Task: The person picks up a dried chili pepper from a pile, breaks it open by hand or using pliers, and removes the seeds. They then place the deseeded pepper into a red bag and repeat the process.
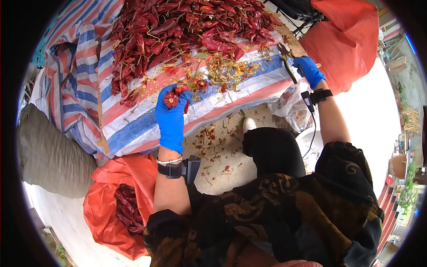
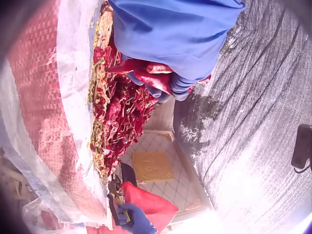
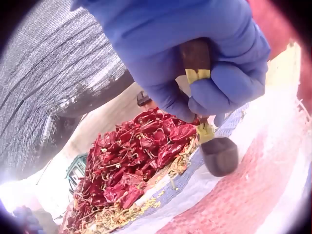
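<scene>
My left hand (image 1: pixel 170 122), in a blue glove, holds a few dried red chilies (image 1: pixel 171 100) over the near edge of the striped sheet. Their stem ends face up; in the left wrist view, red chili bodies (image 2: pixel 155 80) stick out past the fingers. Off to the right, my blue-gloved right hand (image 1: pixel 311 72) grips cutting pliers (image 1: pixel 285 52) with black and yellow handles, jaws pointing away from me. One handle end (image 3: pixel 220 157) juts from the fist in the right wrist view. A large heap of dried chilies (image 1: pixel 178 31) lies beyond both hands.
Loose stems and seeds (image 1: pixel 227 71) litter the striped sheet (image 1: pixel 133 133). A red sack (image 1: pixel 104 196) with chilies stands at lower left, below a grey sack (image 1: pixel 53 151). Another red sack (image 1: pixel 344 42) and a clear plastic bag (image 1: pixel 293 107) are at right.
</scene>
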`<state>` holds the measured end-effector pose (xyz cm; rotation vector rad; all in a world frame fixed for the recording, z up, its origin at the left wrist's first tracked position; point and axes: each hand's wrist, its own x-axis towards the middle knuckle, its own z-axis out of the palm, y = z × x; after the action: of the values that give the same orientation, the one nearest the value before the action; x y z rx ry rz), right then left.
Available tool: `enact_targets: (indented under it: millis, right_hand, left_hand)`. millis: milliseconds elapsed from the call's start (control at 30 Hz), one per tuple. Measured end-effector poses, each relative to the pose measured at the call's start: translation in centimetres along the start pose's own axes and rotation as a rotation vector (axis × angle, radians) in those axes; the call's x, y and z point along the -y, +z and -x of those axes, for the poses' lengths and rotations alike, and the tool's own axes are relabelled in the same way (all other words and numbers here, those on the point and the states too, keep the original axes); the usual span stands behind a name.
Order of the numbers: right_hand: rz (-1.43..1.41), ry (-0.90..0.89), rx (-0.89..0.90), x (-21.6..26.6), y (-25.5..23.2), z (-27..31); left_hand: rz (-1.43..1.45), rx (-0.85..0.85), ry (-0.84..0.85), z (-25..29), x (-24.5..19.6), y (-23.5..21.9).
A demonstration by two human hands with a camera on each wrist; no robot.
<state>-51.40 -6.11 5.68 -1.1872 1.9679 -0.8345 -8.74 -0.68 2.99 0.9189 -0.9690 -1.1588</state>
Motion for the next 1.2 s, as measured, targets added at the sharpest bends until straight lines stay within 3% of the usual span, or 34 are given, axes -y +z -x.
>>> enact_targets:
  millis: [67, 133, 167, 267, 300, 367, 433, 467, 500, 567, 600, 700, 767, 833, 967, 1200]
  right_hand:
    - [-0.118, 0.065, 0.106, 0.6, 0.0, 0.6]
    - [0.051, -0.003, -0.03, 2.1, 1.3, 2.2]
    - [-0.002, -0.08, -0.076, 2.4, 1.4, 2.7]
    - [-0.444, -0.224, 0.025, 4.9, 3.3, 6.5]
    - [-0.402, -0.336, 0.231, 5.3, 2.9, 7.4]
    - [-0.659, -0.309, 0.27, 9.4, 6.1, 12.0]
    - [-0.91, -0.251, 0.545, 9.2, 7.0, 12.4]
    - [-0.964, -0.345, 0.749, 9.3, 7.5, 12.9]
    - [-0.959, -0.361, 0.779, 10.3, 8.3, 14.0]
    - [-1.095, -0.446, 1.123, 9.9, 10.3, 13.9]
    - [-1.094, -0.443, 1.127, 10.7, 10.8, 14.9]
    - [-0.891, -0.319, 1.197, 14.3, 10.9, 18.2]
    - [-0.227, -0.317, 1.133, 15.9, 10.6, 18.8]
    - [0.067, -0.481, 1.074, 15.4, 11.2, 18.8]
    - [0.009, -0.396, 1.103, 14.8, 11.8, 18.6]
    - [0.131, -0.314, 1.11, 15.7, 11.3, 18.7]
  left_hand:
    - [-0.022, 0.006, -0.005, -0.1, 0.4, -0.2]
    - [-0.003, -0.026, 0.0, -0.2, 0.8, -0.3]
    - [-0.019, -0.06, -0.001, -0.2, 0.8, -0.3]
    - [0.0, -0.022, 0.098, -0.1, 0.9, -0.5]
    - [0.046, 0.002, 0.129, -0.1, 0.5, -0.2]
    - [0.082, 0.014, 0.16, 0.0, 0.6, -0.4]
    - [0.25, 0.095, 0.109, -0.4, 0.9, -0.7]
    - [0.227, 0.088, 0.124, -0.3, 1.0, -0.8]
    - [0.225, 0.081, 0.125, -0.3, 1.0, -0.8]
    - [0.193, 0.113, 0.193, -0.3, 0.8, -0.9]
    - [0.193, 0.109, 0.192, -0.3, 0.8, -1.0]
    - [0.072, 0.118, 0.304, -0.3, 0.6, -1.5]
    - [0.005, 0.126, 0.309, -0.2, 0.1, -1.7]
    - [-0.149, 0.118, 0.407, -0.4, -0.2, -2.1]
    - [-0.46, 0.09, 0.637, -0.4, -1.2, -2.2]
    - [-0.681, 0.054, 0.712, -0.1, -1.3, -2.5]
